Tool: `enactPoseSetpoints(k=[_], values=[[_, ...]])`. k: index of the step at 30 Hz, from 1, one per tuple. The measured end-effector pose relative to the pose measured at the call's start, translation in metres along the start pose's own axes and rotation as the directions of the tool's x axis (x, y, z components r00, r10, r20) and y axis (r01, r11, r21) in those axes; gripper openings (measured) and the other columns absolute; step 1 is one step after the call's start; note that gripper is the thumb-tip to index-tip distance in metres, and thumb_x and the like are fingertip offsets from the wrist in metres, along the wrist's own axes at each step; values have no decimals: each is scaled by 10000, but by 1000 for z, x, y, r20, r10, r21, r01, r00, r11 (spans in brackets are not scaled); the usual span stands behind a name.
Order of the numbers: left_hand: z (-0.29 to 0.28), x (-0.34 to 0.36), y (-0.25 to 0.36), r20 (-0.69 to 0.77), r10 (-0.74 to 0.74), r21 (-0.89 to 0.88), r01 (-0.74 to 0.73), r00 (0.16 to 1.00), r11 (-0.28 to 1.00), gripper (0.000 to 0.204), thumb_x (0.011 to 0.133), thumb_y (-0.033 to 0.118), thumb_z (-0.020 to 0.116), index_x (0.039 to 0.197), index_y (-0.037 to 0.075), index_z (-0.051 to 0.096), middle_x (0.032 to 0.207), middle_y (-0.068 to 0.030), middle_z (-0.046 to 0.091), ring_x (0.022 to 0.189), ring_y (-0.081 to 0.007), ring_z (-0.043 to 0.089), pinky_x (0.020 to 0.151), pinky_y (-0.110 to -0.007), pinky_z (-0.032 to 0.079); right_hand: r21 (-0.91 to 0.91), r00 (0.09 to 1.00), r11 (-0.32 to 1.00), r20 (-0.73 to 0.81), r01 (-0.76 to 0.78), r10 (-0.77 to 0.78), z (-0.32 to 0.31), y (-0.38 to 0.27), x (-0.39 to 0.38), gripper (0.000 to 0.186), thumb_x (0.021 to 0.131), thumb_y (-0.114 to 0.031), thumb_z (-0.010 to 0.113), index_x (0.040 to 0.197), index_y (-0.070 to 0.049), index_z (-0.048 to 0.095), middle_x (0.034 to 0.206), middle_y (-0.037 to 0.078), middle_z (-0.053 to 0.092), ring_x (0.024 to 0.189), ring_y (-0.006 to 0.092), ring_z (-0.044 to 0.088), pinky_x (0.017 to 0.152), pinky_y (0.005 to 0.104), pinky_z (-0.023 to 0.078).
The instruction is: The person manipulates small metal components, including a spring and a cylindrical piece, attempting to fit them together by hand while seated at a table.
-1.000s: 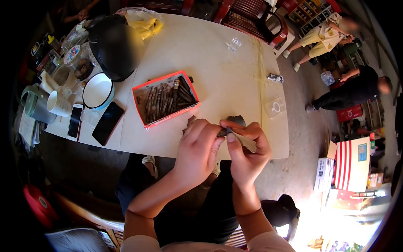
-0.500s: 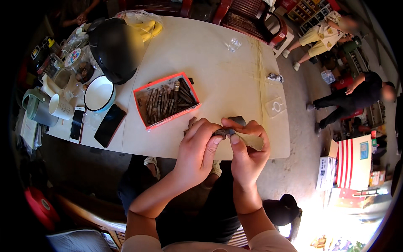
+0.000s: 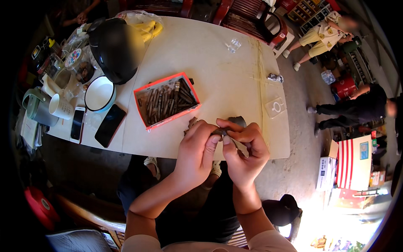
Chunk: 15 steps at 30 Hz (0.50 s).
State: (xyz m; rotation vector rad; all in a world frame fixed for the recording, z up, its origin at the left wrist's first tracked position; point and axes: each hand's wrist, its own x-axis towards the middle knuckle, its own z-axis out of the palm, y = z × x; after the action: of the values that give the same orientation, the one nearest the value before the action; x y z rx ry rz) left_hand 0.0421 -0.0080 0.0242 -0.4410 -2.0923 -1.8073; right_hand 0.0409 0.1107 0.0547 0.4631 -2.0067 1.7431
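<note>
My left hand point(image 3: 194, 149) is closed, thumb and forefinger pinching a small dark metal piece point(image 3: 218, 132) that is mostly hidden by the fingers. My right hand point(image 3: 247, 156) meets it fingertip to fingertip, closed on a folded scrap of sandpaper point(image 3: 241, 147) with a tan back. Just beyond the right fingers lies a dark grey scrap point(image 3: 237, 121), and by the left knuckles a ragged brownish piece point(image 3: 192, 122). Past my hands sits an open orange-red box point(image 3: 171, 121) of dark metal rods point(image 3: 161, 102), several of them fluted like drill bits.
Left on the pale table point(image 3: 201, 59) are two phones point(image 3: 110, 126), a white enamel bowl point(image 3: 99, 93), a white mug point(image 3: 61, 106), a black helmet-like object point(image 3: 112, 50) and bananas point(image 3: 152, 30). A clear glass point(image 3: 234, 45) stands far off. Two people are on the right.
My right thumb and fingers have shifted left and curled tighter against the left fingertips, so less of the sandpaper shows. The person in black at right has moved.
</note>
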Motion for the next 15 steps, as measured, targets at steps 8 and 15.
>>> enactPoseSetpoints(k=[8,15], values=[[5,3,-3,-27,133,120,-129,991,984,107,901,86,541,936,-15,530,795,-154,490,720,-355,502,640,-407,418,-8,998,999,-43,-44,43,-1,-1,0,150,755,159,553,764,21,498,757,43,457,927,313,678,768,304,494],[6,1,-4,4,153,194,-151,988,969,138,825,61,595,929,-12,544,826,-157,484,759,-350,495,684,-432,417,26,997,998,-47,-52,53,-1,2,1,152,748,167,545,764,27,488,764,45,450,919,313,680,769,306,497]])
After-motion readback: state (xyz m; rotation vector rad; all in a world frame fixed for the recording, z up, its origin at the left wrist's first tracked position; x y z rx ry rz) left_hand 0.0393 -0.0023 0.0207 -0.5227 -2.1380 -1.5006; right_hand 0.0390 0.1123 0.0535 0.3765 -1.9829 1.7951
